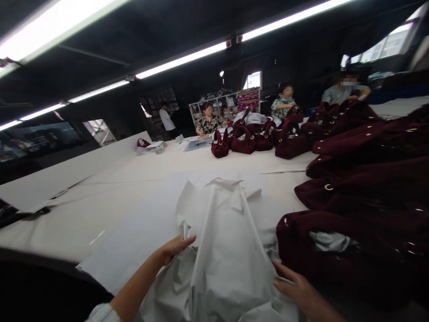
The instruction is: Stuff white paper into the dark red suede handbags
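A heap of crumpled white tissue paper (221,232) lies on the white table (110,197) right in front of me. My left hand (174,248) rests on the paper's left side, fingers together and stretched toward the middle. My right hand (296,288) touches the paper's lower right edge, fingers spread, close beside a dark red handbag (338,250) with white paper stuffed in its opening. Whether either hand pinches the paper is unclear.
A row of dark red handbags (365,156) runs along the right side. More small handbags (248,141) stand at the far end, where several people (208,120) sit or stand. Flat white sheets (157,179) cover the table's middle.
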Available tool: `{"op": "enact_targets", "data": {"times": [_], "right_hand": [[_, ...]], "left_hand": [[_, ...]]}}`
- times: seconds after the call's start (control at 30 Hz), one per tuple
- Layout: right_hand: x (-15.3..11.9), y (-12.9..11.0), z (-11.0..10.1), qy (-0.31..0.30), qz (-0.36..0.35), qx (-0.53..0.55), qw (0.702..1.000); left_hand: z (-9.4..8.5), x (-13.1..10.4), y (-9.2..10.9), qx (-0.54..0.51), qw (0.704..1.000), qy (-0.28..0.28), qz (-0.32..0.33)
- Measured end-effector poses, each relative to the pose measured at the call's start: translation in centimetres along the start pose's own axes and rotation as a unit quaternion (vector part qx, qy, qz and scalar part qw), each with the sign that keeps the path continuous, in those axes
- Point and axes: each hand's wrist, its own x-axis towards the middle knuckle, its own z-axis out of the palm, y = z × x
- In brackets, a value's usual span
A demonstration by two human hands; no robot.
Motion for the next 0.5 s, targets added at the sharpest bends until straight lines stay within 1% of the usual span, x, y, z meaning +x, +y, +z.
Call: {"op": "enact_targets", "data": {"times": [0.03,0.1,0.17,0.23,0.3,0.33,0.37,0.4,0.43,0.5], "right_hand": [[0.0,-1.0,1.2,-0.023,-0.002,0.031,0.999],[0.1,-2.7,3.5,-0.08,-0.023,0.071,0.994],[0.2,-3.3,5.6,-0.127,-0.063,0.078,0.987],[0.2,-2.8,7.3,-0.128,-0.115,0.052,0.984],[0.1,-2.1,8.6,-0.1,-0.156,0.024,0.982],[0.0,-1.8,8.9,-0.094,-0.17,0.018,0.981],[-0.3,-1.8,9.1,-0.102,-0.179,0.02,0.978],[-0.7,-2.0,9.1,-0.125,-0.184,0.025,0.975],[-1.2,-2.5,9.0,-0.159,-0.186,0.033,0.969],[-2.3,-4.0,8.8,-0.23,-0.188,0.048,0.954]], "left_hand": [[2.3,-0.6,-0.2,-0.015,0.999,-0.05,0.011],[6.6,-1.7,-0.3,-0.039,0.991,-0.127,0.032],[10.1,-2.5,0.3,-0.046,0.976,-0.194,0.082],[12.8,-3.0,1.2,-0.03,0.957,-0.239,0.159],[14.5,-3.4,2.2,-0.003,0.941,-0.259,0.217],[15.1,-3.6,2.4,0.009,0.939,-0.258,0.228],[15.4,-3.9,2.6,0.019,0.94,-0.249,0.232],[15.5,-4.4,2.5,0.026,0.944,-0.23,0.233],[15.6,-4.9,2.3,0.029,0.952,-0.198,0.232],[15.6,-6.4,1.6,0.024,0.97,-0.097,0.222]]}}
